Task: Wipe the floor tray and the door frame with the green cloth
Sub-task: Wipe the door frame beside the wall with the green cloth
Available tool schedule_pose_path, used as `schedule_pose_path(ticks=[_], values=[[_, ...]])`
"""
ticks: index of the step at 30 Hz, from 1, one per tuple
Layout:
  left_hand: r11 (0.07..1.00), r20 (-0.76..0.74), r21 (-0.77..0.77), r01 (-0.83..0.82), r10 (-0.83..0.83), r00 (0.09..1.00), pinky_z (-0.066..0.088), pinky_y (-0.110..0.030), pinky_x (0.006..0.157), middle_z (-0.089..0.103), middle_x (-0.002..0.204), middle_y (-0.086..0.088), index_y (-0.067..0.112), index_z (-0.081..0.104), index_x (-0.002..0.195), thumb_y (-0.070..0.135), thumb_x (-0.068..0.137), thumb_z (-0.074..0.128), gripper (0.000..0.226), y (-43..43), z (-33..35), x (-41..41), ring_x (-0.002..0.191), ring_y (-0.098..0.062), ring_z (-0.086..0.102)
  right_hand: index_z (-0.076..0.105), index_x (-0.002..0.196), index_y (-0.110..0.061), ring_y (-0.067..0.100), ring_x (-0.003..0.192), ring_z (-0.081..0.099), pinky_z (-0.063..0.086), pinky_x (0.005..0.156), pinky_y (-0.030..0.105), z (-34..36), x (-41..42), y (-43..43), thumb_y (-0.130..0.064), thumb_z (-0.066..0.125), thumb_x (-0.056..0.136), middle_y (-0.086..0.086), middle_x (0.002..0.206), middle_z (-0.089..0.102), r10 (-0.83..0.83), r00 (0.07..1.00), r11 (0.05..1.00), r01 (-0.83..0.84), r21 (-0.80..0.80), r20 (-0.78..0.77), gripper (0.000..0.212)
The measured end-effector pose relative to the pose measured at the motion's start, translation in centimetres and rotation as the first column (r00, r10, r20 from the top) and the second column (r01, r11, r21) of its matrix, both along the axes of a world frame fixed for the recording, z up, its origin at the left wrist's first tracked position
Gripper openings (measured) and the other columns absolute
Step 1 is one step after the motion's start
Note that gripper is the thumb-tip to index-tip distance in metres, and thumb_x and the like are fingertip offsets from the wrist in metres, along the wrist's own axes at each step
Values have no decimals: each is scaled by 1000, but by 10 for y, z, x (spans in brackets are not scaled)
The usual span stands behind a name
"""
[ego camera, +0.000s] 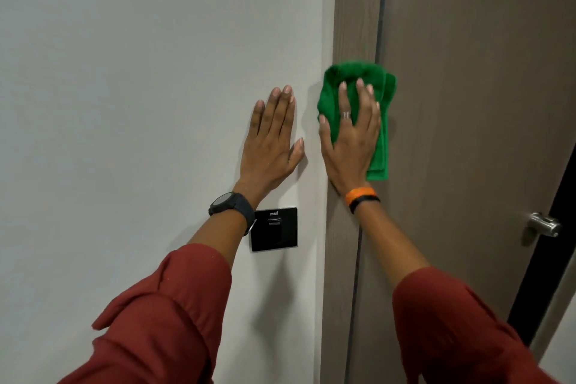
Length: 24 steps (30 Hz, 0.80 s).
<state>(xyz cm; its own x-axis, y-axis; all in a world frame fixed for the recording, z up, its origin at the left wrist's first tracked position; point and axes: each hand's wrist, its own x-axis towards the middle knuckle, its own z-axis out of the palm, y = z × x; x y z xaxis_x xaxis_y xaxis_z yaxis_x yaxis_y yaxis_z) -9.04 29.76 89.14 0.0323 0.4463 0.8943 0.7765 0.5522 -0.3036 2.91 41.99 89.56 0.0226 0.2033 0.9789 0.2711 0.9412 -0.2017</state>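
Note:
A folded green cloth [381, 121] lies flat against the brown door frame [352, 9], right of centre. My right hand [350, 140] presses on the cloth with fingers spread, pinning it to the frame. My left hand [271, 140] rests flat and open on the white wall [140, 71] just left of the frame, holding nothing. The floor tray is out of view.
A black square card switch [274, 229] is mounted on the wall below my left wrist. The brown door [483, 71] stands right of the frame, with a metal handle [544, 224] at the far right. A dark gap runs along the door's right edge.

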Motion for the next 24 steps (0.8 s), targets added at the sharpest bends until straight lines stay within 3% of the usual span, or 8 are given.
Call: schedule_pose_path(ticks=[4, 8, 11, 14, 16, 18, 21, 24], values=[[998, 102, -45, 33, -28, 994, 2, -47, 133, 9, 175, -17, 0, 11, 166, 39, 105, 43, 79, -9, -20, 12, 163, -31, 7, 56, 148, -10, 34, 142, 38, 44, 115, 61, -81, 19, -14, -26, 59, 100, 23, 154, 51, 46, 999, 996, -44, -83, 21, 51], [990, 290, -37, 136, -120, 950, 8, -48, 133, 11, 175, -19, -3, 15, 165, 40, 105, 37, 77, -26, -69, 35, 163, -31, 8, 72, 131, -6, 33, 119, 50, 58, 97, 55, -155, 45, -22, -1, 79, 88, 23, 132, 66, 100, 994, 970, -86, -226, 53, 44], [980, 389, -25, 198, -173, 905, 9, -48, 133, 16, 174, -19, -4, 20, 164, 36, 105, 39, 74, -55, -141, 54, 163, -31, 10, 72, 125, -1, 34, 118, 60, 59, 99, 51, -209, 64, -38, 7, 81, 86, 19, 124, 67, 207, 966, 910, -132, -393, 155, 40], [975, 464, -113, 193, -120, 878, 9, -46, 133, 18, 173, -20, -3, 22, 163, 38, 104, 40, 74, -94, -235, 74, 162, -33, 12, 67, 127, -7, -3, 119, 51, 52, 110, 46, -267, 73, -57, 5, 70, 96, -3, 125, 58, 338, 929, 738, -163, -654, 150, 33], [964, 524, -194, 181, -54, 850, 7, -43, 132, 19, 173, -19, -1, 22, 164, 40, 103, 40, 75, -122, -296, 84, 161, -32, 13, 66, 128, -6, -9, 111, 41, 49, 111, 44, -305, 76, -74, 6, 66, 97, -1, 126, 55, 348, 914, 706, -110, -700, 207, 33], [949, 576, -258, 181, 0, 818, 6, -41, 132, 20, 172, -17, -1, 24, 163, 38, 101, 42, 76, -151, -349, 91, 160, -31, 15, 66, 128, -3, -3, 114, 43, 50, 109, 43, -341, 79, -91, 9, 67, 95, 5, 127, 55, 363, 904, 684, -93, -724, 227, 35], [928, 646, -322, 187, 71, 760, 9, -41, 132, 20, 172, -14, -3, 27, 162, 33, 100, 43, 74, -191, -412, 96, 160, -32, 20, 66, 134, -2, 28, 120, 54, 51, 107, 43, -391, 80, -121, 8, 74, 91, 17, 132, 57, 368, 857, 730, -26, -683, 360, 45], [910, 729, -373, 182, 166, 664, 6, -39, 133, 25, 171, -15, -4, 32, 160, 32, 100, 42, 71, -227, -474, 100, 158, -32, 23, 62, 140, -10, 25, 122, 51, 48, 106, 34, -450, 79, -159, -4, 71, 97, 7, 135, 51, 425, 790, 724, -3, -690, 441, 44]])
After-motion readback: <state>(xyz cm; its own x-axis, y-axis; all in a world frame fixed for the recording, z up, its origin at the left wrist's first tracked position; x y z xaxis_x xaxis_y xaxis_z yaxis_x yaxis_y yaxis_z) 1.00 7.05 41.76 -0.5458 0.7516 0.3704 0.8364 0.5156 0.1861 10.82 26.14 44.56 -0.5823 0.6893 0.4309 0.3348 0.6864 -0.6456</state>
